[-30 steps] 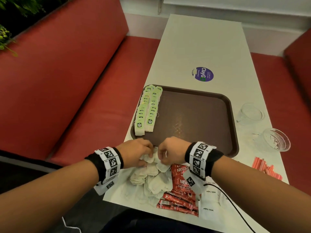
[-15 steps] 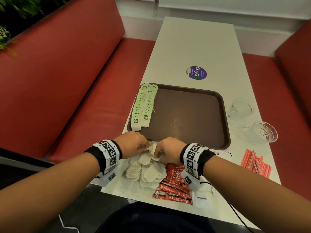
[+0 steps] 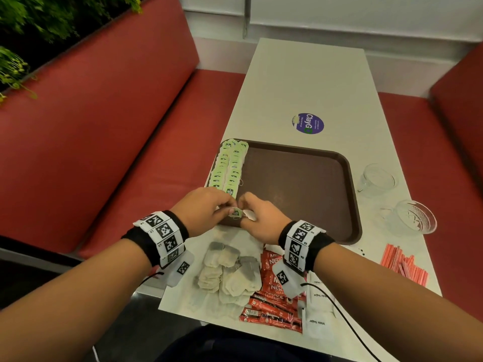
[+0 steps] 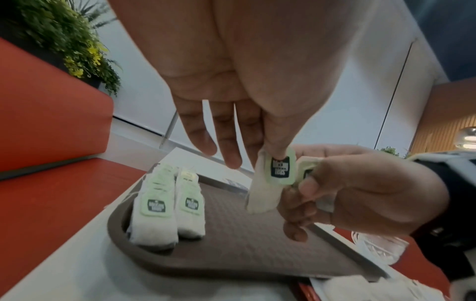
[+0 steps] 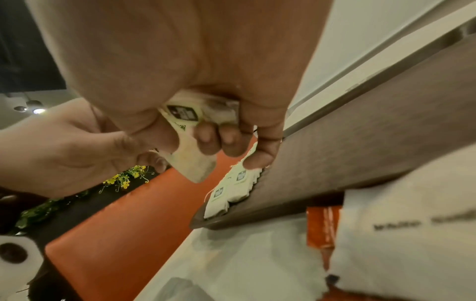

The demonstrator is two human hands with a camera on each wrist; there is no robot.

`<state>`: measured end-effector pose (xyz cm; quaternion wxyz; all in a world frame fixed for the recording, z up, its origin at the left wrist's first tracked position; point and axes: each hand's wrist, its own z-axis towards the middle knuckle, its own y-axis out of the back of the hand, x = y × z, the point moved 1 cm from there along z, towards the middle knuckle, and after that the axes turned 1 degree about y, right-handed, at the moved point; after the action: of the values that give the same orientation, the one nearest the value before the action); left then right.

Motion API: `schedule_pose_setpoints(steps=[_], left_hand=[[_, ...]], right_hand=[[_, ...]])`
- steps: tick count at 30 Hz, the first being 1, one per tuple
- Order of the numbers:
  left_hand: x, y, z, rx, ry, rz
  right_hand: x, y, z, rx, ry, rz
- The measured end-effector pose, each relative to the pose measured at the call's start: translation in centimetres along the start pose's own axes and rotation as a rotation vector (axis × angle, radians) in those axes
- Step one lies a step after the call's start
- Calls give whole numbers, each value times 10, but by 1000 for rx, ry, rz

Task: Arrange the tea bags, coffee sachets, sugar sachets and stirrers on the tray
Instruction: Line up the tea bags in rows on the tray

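A brown tray [image 3: 300, 184] is sitting on the white surface [image 3: 308, 82], and it is holding two neat rows of tea bags [image 3: 230, 168] with green tags along its left edge; the remainder of its floor is lying bare. To the right of the tray, two clear glass cups [image 3: 377, 178] are standing on the surface, and the head view is not showing anything in them.

Both hands are hovering over the near left corner of the tray. The left hand [image 3: 203, 210] is pinching one tea bag [image 4: 268, 183] between thumb and forefinger, the thumb pressing on its green tag, while its other fingers are hanging straight and loose. The bag is dangling from that grip, just above the tray floor and near the front end of the two rows. The right hand [image 3: 261, 218] is curling its grip around another tea bag [image 5: 195, 116], tucking it into the palm, and its fingertips are meeting the left hand's bag as well.

Nearer the person, a loose heap of tea bags [image 3: 227, 273] is lying on the surface, just below the hands. Red coffee sachets [image 3: 271, 307] are lying beside that heap on the right, white sugar sachets [image 3: 317, 322] are lying to the right of those, and a bundle of red stirrers [image 3: 402, 265] is lying near the right edge, well apart from the tray's rows.
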<state>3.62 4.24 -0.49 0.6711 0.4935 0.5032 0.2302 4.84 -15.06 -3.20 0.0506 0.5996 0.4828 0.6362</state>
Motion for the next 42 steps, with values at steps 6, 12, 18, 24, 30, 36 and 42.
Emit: schedule_pose_setpoints(steps=[6, 12, 18, 24, 30, 36, 42], left_hand=[[7, 10, 6, -66, 36, -17], [33, 3, 26, 64, 264, -10], [43, -16, 57, 308, 336, 75], [49, -17, 75, 207, 384, 147], [50, -18, 67, 110, 332, 219], [47, -39, 52, 191, 219, 388], [48, -34, 55, 170, 200, 326]], right_hand=[[4, -3, 15, -36, 17, -40], [-11, -1, 23, -31, -109, -63], [-24, 8, 31, 39, -201, -135], [-28, 11, 41, 95, -230, -163], [-26, 6, 46, 179, -228, -207], [-19, 1, 51, 236, -178, -238], [-17, 1, 51, 214, -225, -155]])
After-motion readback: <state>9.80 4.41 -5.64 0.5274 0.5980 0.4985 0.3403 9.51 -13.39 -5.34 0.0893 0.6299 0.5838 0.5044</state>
